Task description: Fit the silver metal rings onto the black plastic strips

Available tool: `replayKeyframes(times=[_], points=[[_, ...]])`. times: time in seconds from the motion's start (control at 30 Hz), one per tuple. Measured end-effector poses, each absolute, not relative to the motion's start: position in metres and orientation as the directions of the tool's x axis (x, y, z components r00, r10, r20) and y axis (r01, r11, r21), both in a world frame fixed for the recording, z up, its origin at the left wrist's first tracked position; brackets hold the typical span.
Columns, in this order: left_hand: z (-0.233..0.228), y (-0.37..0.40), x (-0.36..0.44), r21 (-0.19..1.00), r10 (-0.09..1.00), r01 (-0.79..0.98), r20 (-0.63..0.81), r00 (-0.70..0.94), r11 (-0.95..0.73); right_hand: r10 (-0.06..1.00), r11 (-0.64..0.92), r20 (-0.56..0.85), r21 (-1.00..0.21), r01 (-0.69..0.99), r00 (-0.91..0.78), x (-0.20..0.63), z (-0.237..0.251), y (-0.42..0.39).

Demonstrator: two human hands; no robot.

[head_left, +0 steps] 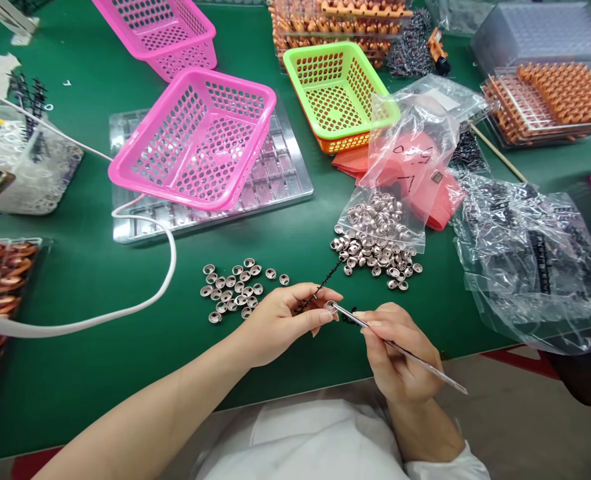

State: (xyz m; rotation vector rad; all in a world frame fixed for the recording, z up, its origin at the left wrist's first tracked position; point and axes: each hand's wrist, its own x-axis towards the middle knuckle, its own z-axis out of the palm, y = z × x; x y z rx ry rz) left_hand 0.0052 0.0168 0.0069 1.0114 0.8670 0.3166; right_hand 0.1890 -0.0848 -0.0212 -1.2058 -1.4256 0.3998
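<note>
My left hand (278, 323) pinches a small round metal cup (331, 306) between thumb and fingertips. A thin black toothed strip (328, 278) also sticks up from between its fingers. In my right hand (400, 353) is a slim metal tool, seemingly tweezers (425, 365), held like a pen. Its tip meets the little cup; whether it grips anything there is too small to tell. Loose metal cups (235, 285) lie spread just left of my left hand. Beyond my hands, a larger heap of the same cups (375, 250) spills out by a clear plastic bag (400, 153).
Pink baskets (195, 140) and a clear tray (295, 167) stand at the back left. A green basket (342, 87) is behind the heap. A white cable (172, 260) curves across the left. Bagged black strips (530, 260) and orange parts in trays (565, 93) lie right.
</note>
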Motion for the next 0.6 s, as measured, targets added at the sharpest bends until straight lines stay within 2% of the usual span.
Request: replayKeyframes(times=[0.6], points=[[0.0050, 0.0156, 0.0047, 0.851, 0.615, 0.116, -0.458, 0.642, 0.513, 0.817, 0.445, 0.546, -0.802, 0.398, 0.186, 0.1888, -0.0209, -0.0841]])
